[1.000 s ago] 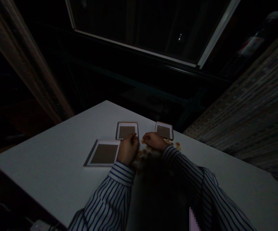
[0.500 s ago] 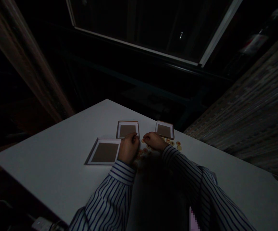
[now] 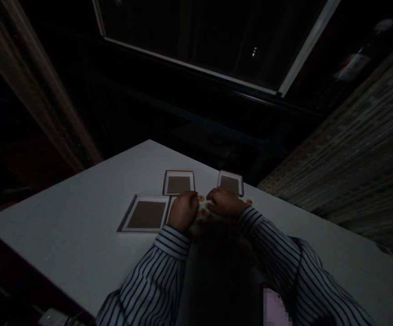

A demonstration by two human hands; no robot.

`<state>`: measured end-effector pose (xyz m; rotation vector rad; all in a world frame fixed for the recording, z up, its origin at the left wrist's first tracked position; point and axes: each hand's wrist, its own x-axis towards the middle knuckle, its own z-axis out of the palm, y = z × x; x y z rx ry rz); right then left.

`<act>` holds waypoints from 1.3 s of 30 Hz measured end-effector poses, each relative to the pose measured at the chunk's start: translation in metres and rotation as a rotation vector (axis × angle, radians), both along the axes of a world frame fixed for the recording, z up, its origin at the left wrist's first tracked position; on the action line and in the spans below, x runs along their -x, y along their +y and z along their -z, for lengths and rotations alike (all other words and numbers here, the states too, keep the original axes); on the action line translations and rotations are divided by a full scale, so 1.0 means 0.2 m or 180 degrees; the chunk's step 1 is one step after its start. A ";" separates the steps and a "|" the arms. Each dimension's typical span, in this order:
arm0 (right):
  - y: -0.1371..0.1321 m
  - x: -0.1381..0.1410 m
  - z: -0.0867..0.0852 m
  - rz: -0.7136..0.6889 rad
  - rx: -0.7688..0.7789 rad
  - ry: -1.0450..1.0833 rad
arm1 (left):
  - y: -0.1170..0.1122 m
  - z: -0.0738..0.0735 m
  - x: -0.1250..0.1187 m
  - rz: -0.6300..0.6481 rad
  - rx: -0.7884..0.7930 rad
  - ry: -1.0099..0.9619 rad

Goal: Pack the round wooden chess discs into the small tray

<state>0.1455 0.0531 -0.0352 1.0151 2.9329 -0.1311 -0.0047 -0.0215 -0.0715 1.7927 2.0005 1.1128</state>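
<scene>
Several pale round Chinese chess pieces (image 3: 203, 212) with red or dark marks lie on the white table between my hands. My left hand (image 3: 184, 210) rests at the left of them with its fingers curled in; whatever is inside them is hidden. From the right, my right hand (image 3: 226, 202) reaches over the pieces, fingers bent, with one piece at its thumb and fingertips. One separate piece (image 3: 201, 198) sits just ahead, in the gap between the hands. Shadow makes the pieces nearer my body hard to make out.
Three shallow open trays with brown bottoms stand about the hands: a large tray (image 3: 122, 222) at left, a smaller tray (image 3: 179, 172) behind it, another small tray (image 3: 242, 185) at the far right edge. A bottle (image 3: 354, 63) and a striped curtain (image 3: 359, 154) are beyond the white table (image 3: 81, 217).
My right hand has moved slightly right and bent over the pieces. My left hand has lowered a little, with its fingertips turned down. The view has shifted slightly.
</scene>
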 end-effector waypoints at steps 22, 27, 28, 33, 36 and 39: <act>-0.06 0.02 -0.08 0.0070 -0.0307 -0.0161 | 0.00 0.01 -0.01 -0.0006 -0.0110 -0.0233; -0.10 0.01 -0.11 -0.0067 -0.0523 0.0060 | 0.01 0.02 -0.02 0.0005 -0.0250 -0.0816; -0.11 0.00 -0.12 -0.0110 -0.0564 0.0119 | 0.02 0.02 -0.03 0.0032 -0.0259 -0.1018; -0.16 -0.03 -0.15 -0.0209 -0.0636 0.0359 | 0.03 0.01 -0.07 0.0353 -0.0052 -0.2541; -0.18 -0.05 -0.16 -0.0175 -0.0649 0.0466 | 0.02 0.00 -0.10 0.0652 0.0105 -0.3327; -0.20 -0.06 -0.17 -0.0114 -0.0663 0.0533 | 0.01 0.00 -0.11 0.0773 0.0209 -0.3691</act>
